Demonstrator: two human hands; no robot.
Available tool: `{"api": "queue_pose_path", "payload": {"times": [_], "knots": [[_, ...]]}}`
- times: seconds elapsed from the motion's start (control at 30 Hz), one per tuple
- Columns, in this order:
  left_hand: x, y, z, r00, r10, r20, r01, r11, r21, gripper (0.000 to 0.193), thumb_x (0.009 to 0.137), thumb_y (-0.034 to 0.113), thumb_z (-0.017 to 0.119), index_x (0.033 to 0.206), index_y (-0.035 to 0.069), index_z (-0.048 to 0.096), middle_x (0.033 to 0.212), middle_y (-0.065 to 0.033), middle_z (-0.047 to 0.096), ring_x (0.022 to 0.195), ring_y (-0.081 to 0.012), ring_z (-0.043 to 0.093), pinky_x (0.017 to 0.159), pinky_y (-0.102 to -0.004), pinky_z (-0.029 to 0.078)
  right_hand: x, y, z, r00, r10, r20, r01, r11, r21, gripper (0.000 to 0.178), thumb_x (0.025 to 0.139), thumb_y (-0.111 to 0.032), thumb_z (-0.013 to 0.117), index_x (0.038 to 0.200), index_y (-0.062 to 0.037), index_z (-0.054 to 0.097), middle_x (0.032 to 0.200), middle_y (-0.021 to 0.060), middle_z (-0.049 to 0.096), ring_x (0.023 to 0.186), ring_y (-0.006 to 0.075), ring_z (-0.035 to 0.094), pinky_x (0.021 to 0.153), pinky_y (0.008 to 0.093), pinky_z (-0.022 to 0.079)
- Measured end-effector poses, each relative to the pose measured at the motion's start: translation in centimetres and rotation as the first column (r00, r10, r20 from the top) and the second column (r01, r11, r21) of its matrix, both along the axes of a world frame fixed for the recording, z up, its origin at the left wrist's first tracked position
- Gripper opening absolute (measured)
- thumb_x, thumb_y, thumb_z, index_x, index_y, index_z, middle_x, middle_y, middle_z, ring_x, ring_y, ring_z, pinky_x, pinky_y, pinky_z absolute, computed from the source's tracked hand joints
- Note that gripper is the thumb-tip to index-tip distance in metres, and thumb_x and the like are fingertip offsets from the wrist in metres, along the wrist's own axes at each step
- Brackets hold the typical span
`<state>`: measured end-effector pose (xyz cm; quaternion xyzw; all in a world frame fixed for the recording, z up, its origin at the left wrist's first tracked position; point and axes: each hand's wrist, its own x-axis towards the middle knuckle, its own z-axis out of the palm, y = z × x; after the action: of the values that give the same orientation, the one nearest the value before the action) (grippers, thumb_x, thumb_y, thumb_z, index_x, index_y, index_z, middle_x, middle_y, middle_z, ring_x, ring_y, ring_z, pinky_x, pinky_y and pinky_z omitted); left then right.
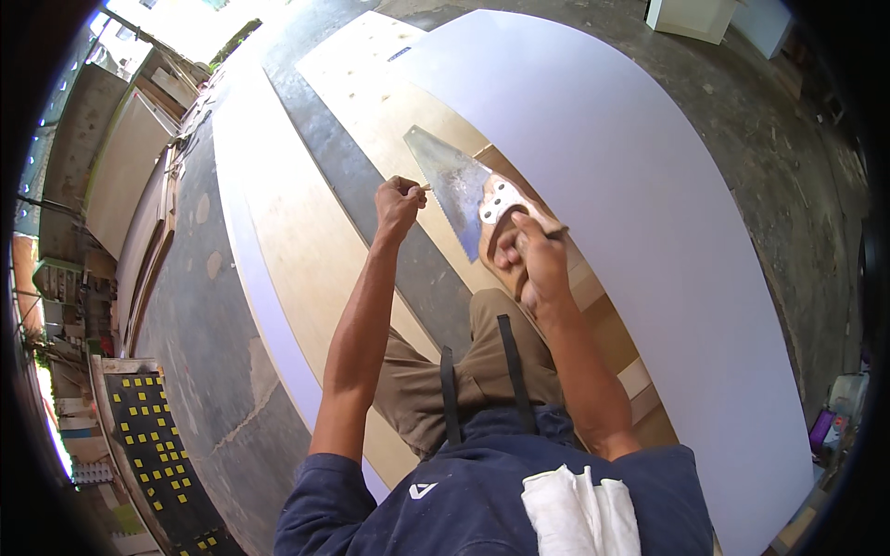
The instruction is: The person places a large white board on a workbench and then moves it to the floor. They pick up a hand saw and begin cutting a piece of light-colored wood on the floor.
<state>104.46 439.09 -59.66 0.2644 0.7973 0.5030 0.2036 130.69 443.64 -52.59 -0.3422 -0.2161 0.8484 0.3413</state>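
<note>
My right hand point(540, 259) is closed round the wooden handle of a handsaw point(447, 176). The saw's blade tilts up and to the left, with its toothed edge facing my left hand point(400, 204). Those left fingers are pinched together on a small, pale yellow sliver point(425, 187), which pokes out close to the teeth. Whether it touches the blade I cannot tell. Below the saw lies a long light plywood board point(375, 116), and a large white panel point(593, 120) stretches along the right.
Another pale plywood board point(287, 185) runs along the left over the grey floor point(199, 306). A dark panel with yellow squares point(153, 435) stands at the lower left. Sheets point(134, 176) lean at the far left. A white box-like piece point(691, 18) sits at the far right.
</note>
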Motion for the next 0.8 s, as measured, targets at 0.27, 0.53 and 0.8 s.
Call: {"api": "queue_pose_path", "payload": {"times": [0.27,0.53,0.8], "knots": [[-2.2,-3.2,-4.2,0.943,0.295,-0.155,-0.310,0.947,-0.082,0.019,0.085,0.008,0.061,0.096,-0.007,0.066,0.079,-0.0144,0.070,0.074,-0.0221,0.068,0.071,-0.0344,0.054,2.5,-1.3,1.6,0.995,-0.077,-0.070,0.072,0.995,-0.074,0.013,0.088,-0.011,0.064,0.092,-0.0044,0.054,0.064,0.0068,0.052,0.051,0.0125,0.043,0.047,0.0309,0.040],[1.2,-2.9,-5.0,0.916,0.058,-0.397,-0.058,0.998,0.011,0.036,0.082,0.008,0.066,0.118,0.002,0.064,0.113,-0.0211,0.064,0.100,-0.0305,0.065,0.088,-0.0399,0.052,12.1,-2.6,3.6,0.994,-0.091,-0.056,0.099,0.983,0.156,0.048,0.096,-0.026,0.052,0.133,0.0040,0.043,0.062,0.0001,0.047,0.050,0.0078,0.036,0.049,0.0244,0.035],[0.8,0.2,-3.8,0.868,-0.128,-0.480,0.154,0.988,0.015,0.026,0.078,0.005,0.071,0.104,0.000,0.070,0.082,-0.0162,0.072,0.075,-0.0282,0.071,0.070,-0.0347,0.055,14.5,-5.6,1.0,0.992,-0.115,-0.046,0.120,0.987,0.111,0.032,0.096,-0.026,0.051,0.113,0.0014,0.050,0.061,0.0015,0.044,0.049,0.0092,0.035,0.050,0.0253,0.035]]}}
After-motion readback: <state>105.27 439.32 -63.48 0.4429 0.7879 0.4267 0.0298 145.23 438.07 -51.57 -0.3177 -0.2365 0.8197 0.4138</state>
